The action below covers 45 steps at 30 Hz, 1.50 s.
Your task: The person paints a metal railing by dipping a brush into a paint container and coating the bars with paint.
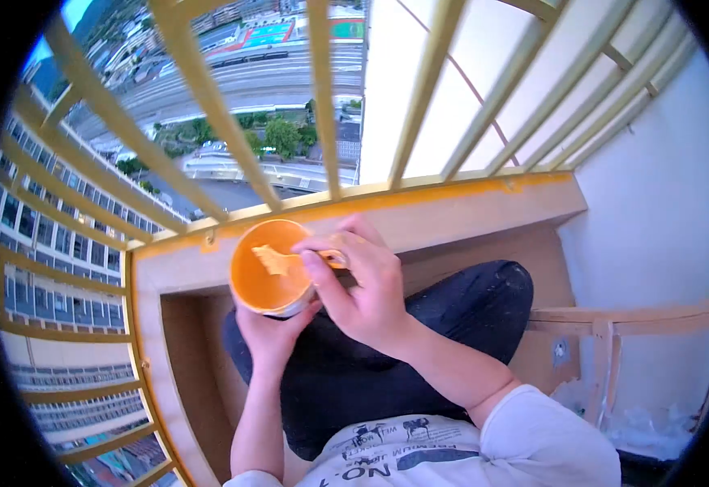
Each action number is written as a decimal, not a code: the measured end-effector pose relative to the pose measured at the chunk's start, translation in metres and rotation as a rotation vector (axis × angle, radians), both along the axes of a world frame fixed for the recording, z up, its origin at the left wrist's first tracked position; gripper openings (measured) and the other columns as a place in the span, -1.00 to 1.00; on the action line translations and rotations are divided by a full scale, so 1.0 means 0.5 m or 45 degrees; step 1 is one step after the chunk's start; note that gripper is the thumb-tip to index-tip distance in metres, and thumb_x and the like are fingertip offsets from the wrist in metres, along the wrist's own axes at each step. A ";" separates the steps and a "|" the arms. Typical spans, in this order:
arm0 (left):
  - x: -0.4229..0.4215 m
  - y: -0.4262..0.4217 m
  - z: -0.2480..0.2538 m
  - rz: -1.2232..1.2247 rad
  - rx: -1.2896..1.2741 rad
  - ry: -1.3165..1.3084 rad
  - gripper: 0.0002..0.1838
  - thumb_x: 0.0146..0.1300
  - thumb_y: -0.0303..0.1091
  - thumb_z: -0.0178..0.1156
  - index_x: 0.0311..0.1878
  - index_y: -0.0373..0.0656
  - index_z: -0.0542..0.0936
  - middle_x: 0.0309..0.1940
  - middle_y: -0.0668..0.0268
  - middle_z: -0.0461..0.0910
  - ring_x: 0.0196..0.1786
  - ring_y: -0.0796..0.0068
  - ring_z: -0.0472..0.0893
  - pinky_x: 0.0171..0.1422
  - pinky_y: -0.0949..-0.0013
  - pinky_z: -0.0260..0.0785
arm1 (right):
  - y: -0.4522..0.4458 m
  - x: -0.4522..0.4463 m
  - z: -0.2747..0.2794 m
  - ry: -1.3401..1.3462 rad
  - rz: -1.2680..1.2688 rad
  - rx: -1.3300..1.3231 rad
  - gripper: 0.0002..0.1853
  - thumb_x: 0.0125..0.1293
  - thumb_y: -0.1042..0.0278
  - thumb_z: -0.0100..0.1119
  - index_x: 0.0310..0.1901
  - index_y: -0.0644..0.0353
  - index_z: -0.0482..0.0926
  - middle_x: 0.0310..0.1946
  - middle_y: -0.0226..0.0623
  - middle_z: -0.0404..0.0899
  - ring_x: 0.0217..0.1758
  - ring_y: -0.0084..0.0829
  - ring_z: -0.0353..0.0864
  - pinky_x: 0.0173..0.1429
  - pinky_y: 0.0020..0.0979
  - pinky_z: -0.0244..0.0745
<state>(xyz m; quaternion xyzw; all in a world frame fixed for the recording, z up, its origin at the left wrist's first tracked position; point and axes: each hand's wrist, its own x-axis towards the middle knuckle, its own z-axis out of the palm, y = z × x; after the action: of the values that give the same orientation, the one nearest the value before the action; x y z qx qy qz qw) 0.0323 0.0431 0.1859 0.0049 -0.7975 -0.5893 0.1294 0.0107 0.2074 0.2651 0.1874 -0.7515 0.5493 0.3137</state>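
My left hand [267,334] is wrapped round the lower side of a cup [245,280] with an orange inside. The cup is tilted so that its opening faces me. My right hand [363,280] pinches the handle of a small tool [334,258] at the cup's right rim. The tool's other end is inside the cup, covered by a lump of orange paste [273,261]. The exact shape of that end is hidden by the paste.
Yellowish railing bars [322,97] rise in front, above a ledge [452,213] with an orange strip along its edge. My crossed legs [468,312] are below. A white wall [655,203] and a wooden frame [655,321] stand at the right.
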 end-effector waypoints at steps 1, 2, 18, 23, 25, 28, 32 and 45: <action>-0.006 0.043 -0.005 -0.033 0.036 -0.036 -0.08 -0.24 -0.35 0.67 0.24 -0.25 0.37 0.13 0.21 0.55 0.19 0.34 0.56 0.33 0.30 0.38 | 0.041 0.011 -0.009 -0.005 -0.084 0.044 -0.90 0.29 0.47 0.27 -0.20 0.25 0.69 -0.32 -0.25 0.68 -0.26 -0.27 0.54 -0.13 -0.35 0.48; -0.015 0.078 -0.027 -0.075 0.056 -0.014 -0.08 -0.25 -0.34 0.67 0.23 -0.25 0.38 0.13 0.21 0.54 0.19 0.32 0.56 0.34 0.28 0.37 | 0.081 0.022 -0.017 -0.016 -0.173 0.084 -0.90 0.28 0.48 0.27 -0.19 0.23 0.69 -0.32 -0.27 0.69 -0.26 -0.27 0.54 -0.13 -0.35 0.48; -0.112 0.128 -0.084 -0.355 -0.210 -0.239 -0.25 -0.22 -0.44 0.63 0.13 -0.30 0.53 0.03 0.24 0.65 0.09 0.38 0.63 0.24 0.29 0.44 | 0.249 0.016 -0.120 -0.548 -0.006 -0.578 -0.81 0.42 0.36 0.19 -0.09 0.29 0.68 -0.32 -0.29 0.73 -0.28 -0.56 0.70 -0.16 -0.49 0.56; -0.136 0.066 -0.092 -0.454 -0.235 -0.291 -0.31 -0.16 -0.36 0.62 0.10 -0.28 0.54 0.03 0.22 0.66 0.09 0.33 0.63 0.22 0.27 0.44 | 0.202 -0.009 -0.156 -0.587 0.239 -1.001 -0.75 0.47 0.33 0.15 -0.04 0.38 0.63 -0.35 -0.29 0.71 -0.31 -0.60 0.68 -0.18 -0.54 0.58; -0.114 0.067 -0.081 -0.330 -0.362 -0.240 -0.30 -0.14 -0.34 0.62 0.11 -0.28 0.52 0.04 0.17 0.65 0.11 0.27 0.62 0.23 0.24 0.43 | 0.193 -0.017 -0.164 -0.606 0.265 -1.055 -0.75 0.48 0.33 0.14 -0.03 0.37 0.63 -0.35 -0.31 0.70 -0.31 -0.62 0.66 -0.16 -0.56 0.57; -0.071 0.111 -0.030 -0.125 -0.698 -0.025 -0.24 -0.08 -0.22 0.58 0.16 -0.28 0.44 0.06 0.01 0.55 0.14 -0.02 0.54 0.22 0.11 0.40 | 0.191 -0.025 -0.164 -0.653 0.243 -1.154 -0.77 0.49 0.33 0.14 -0.03 0.34 0.63 -0.36 -0.34 0.69 -0.33 -0.64 0.63 -0.14 -0.57 0.55; -0.046 0.113 -0.058 -0.015 -0.987 0.152 -0.21 -0.12 -0.15 0.58 0.16 -0.26 0.45 0.04 0.01 0.52 0.12 -0.06 0.51 0.16 0.06 0.40 | 0.173 -0.028 -0.195 -0.729 0.346 -1.410 -0.78 0.48 0.30 0.14 -0.05 0.29 0.64 -0.36 -0.37 0.64 -0.36 -0.60 0.60 -0.18 -0.54 0.51; 0.005 0.086 0.027 0.034 -1.265 0.271 -0.67 0.14 -0.07 0.39 -0.49 -0.09 0.55 -0.48 0.06 0.59 -0.38 -0.05 0.60 -0.26 0.04 0.47 | 0.323 0.003 0.024 -0.350 0.218 -1.220 -0.82 0.47 0.41 0.10 -0.05 0.31 0.61 -0.31 -0.22 0.65 -0.25 -0.41 0.66 -0.11 -0.36 0.59</action>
<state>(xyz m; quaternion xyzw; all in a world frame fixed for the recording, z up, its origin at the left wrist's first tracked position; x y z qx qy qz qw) 0.0348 0.0860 0.1993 -0.1071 -0.9638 -0.1345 0.2039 0.0123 0.3689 0.2770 0.0093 -0.4311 0.8760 0.2163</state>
